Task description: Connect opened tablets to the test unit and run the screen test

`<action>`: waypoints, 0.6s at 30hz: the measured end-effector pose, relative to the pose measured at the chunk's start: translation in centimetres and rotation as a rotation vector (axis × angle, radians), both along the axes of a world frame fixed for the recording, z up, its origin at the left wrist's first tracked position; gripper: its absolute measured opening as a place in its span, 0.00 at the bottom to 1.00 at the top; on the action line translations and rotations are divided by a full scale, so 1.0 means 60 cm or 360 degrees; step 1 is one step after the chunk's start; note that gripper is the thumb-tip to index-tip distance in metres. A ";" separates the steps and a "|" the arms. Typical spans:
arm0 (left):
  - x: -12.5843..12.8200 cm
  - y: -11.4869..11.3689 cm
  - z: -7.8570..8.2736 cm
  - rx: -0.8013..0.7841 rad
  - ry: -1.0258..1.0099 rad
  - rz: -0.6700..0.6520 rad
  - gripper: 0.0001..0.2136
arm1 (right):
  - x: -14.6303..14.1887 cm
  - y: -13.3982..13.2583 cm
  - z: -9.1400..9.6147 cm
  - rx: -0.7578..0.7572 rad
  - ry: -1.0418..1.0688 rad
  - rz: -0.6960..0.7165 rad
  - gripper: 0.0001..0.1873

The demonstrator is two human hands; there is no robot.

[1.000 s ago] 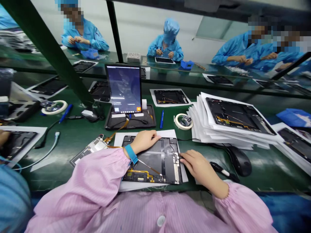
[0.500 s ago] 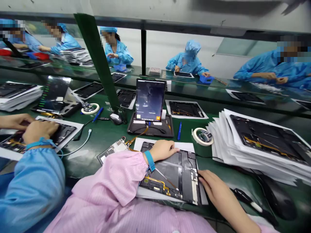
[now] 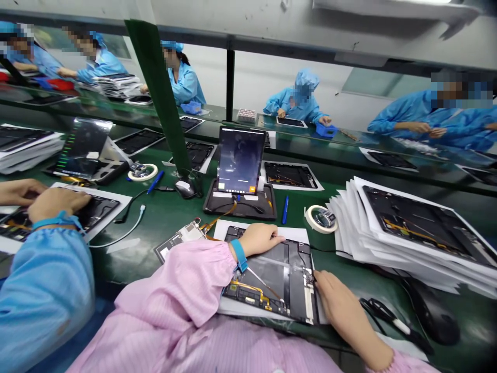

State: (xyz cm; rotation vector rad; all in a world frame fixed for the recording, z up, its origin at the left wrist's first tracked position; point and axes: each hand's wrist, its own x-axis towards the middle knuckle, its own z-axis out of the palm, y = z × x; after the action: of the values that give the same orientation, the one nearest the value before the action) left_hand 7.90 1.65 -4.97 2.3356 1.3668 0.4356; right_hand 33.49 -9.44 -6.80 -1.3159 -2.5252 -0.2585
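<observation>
An opened tablet housing (image 3: 256, 269) lies on white paper (image 3: 301, 235) right in front of me, its dark inside and orange flex cable showing. My left hand (image 3: 262, 239), with a blue strap at the wrist, is closed over its top edge; some fingertips are hidden. At the right edge, my right hand (image 3: 332, 292) grips the side near a small circuit strip, thumb out of sight. Left of the housing is a metal-backed part (image 3: 180, 238), joined by an orange ribbon cable to a stand (image 3: 267, 199) that holds a lit screen (image 3: 240, 160).
A tall stack of papers with tablet housings (image 3: 419, 223) stands on the right, beside a tape roll (image 3: 321, 218) and a black mouse (image 3: 435, 311). A blue pen (image 3: 285, 210) lies near the stand. Left of me, a co-worker's hands (image 3: 58, 202) work on another housing.
The view has shifted slightly. Both my hands stay at the same edges of the tablet housing. Across the bench, a co-worker has lowered a hand from the chest.
</observation>
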 end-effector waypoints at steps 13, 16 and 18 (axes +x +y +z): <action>0.002 -0.003 -0.001 -0.0026 -0.0059 0.0025 0.18 | 0.015 0.001 0.033 -0.0190 0.0022 0.0010 0.15; -0.008 -0.002 0.022 0.0066 -0.0193 0.0017 0.16 | 0.019 0.005 0.052 -0.0330 0.0098 0.0056 0.16; -0.037 0.008 0.047 0.0239 -0.0345 0.0118 0.14 | 0.020 0.009 0.062 -0.0372 0.0163 0.0069 0.16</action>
State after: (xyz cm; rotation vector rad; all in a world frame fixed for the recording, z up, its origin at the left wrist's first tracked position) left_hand 5.68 2.11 -2.16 2.2789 1.3601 0.8140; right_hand 34.67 -8.92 -3.11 -1.3165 -2.5533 0.1143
